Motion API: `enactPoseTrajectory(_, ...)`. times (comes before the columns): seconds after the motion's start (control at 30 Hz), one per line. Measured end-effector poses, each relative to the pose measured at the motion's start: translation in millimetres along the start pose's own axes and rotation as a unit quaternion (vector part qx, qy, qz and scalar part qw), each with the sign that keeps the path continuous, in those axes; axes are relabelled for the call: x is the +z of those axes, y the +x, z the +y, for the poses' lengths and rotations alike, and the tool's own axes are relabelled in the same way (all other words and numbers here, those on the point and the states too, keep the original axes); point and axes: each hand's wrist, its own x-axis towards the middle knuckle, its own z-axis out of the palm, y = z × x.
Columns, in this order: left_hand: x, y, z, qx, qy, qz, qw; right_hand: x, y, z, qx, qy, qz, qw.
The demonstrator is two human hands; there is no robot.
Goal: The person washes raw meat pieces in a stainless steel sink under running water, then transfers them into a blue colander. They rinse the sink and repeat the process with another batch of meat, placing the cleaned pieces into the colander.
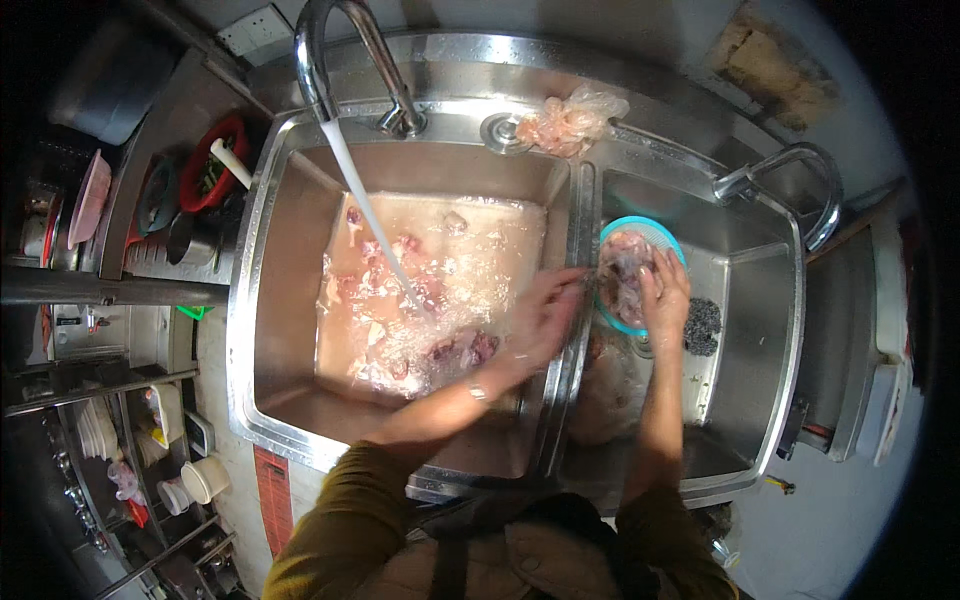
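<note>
My left hand point(553, 309), blurred by motion, is over the right side of the left sink basin point(296, 300), its fingers reaching towards the divider. It appears to hold nothing. Pieces of raw meat point(461, 349) lie below it in cloudy, pinkish water. My right hand point(666, 294) rests with fingers apart on the right side of a teal-rimmed colander point(676, 238) in the right basin point(750, 337). Its fingertips touch a heap of raw meat point(624, 274) inside. Beneath the colander, a clear plastic bag point(611, 390) seems to hold more pale meat; its contents are unclear.
Water pours from the left faucet point(311, 67) into the left basin. A second faucet point(814, 172) arches over the right rim. A dark scrubber point(703, 326) lies beside the colander. A crumpled plastic bag point(574, 120) sits on the back ledge. A red basket point(217, 165) stands left.
</note>
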Motion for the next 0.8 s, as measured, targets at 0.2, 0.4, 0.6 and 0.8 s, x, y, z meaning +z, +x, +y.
enactPoseTrajectory(0.2,-216.3,-98.8,-124.8,-0.205,0.473,-0.002,0.857,101.3,-34.0,-197.8,-0.042,0.228,-0.167,0.958)
enactPoseTrajectory(0.4,-285.0,-126.2,-179.0,-0.412,0.552,0.062,0.722,231.4,-130.8,-138.5,0.109,-0.085,-0.308,0.941)
enactPoseTrajectory(0.6,-250.8,-162.8,-241.9,-0.478,0.507,0.023,0.717,263.0,-286.1,-126.4,0.2,-0.032,-0.36,0.911)
enactPoseTrajectory(0.8,-219.0,-222.7,-270.3,-0.455,0.215,0.119,0.856,236.3,-252.2,-230.2,0.464,0.232,-0.532,0.669)
